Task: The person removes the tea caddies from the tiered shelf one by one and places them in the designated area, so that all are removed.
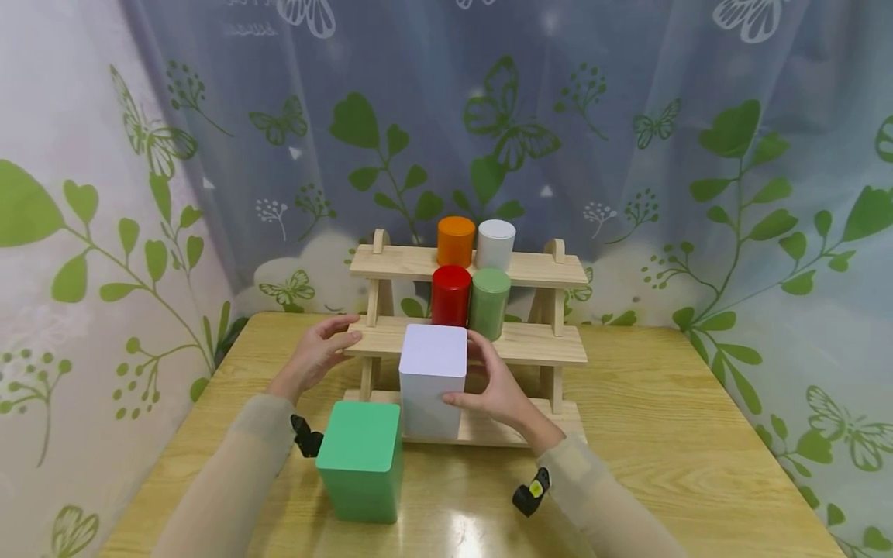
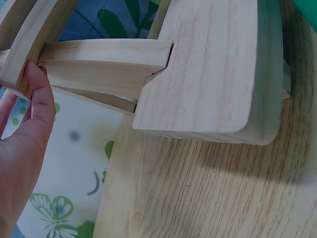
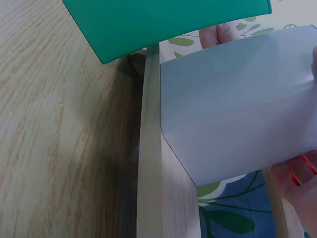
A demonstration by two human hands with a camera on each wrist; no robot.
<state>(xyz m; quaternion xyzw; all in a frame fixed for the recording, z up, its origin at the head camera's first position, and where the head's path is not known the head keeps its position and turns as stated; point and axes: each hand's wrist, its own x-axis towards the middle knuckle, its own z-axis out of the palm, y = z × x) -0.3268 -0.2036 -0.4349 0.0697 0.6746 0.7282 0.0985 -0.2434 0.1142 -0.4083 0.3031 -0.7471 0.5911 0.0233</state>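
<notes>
A white box (image 1: 431, 395) stands upright on the lowest tier of a three-tier wooden display stand (image 1: 537, 341). My right hand (image 1: 497, 387) grips the box from its right side, with the thumb on the front face; the right wrist view shows the box (image 3: 237, 104) resting on the front board. At the stand's left, my left hand (image 1: 317, 353) holds the end of the middle tier. In the left wrist view the thumb of the left hand (image 2: 29, 134) lies against that board's end. A green box (image 1: 359, 457) stands on the table before the stand.
On the middle tier stand a red cylinder (image 1: 450, 296) and a light green cylinder (image 1: 490, 304), side by side. An orange cylinder (image 1: 456, 242) and a white cylinder (image 1: 496, 244) stand on the top tier. The wooden table (image 1: 649, 434) meets a patterned curtain (image 1: 432, 116) behind.
</notes>
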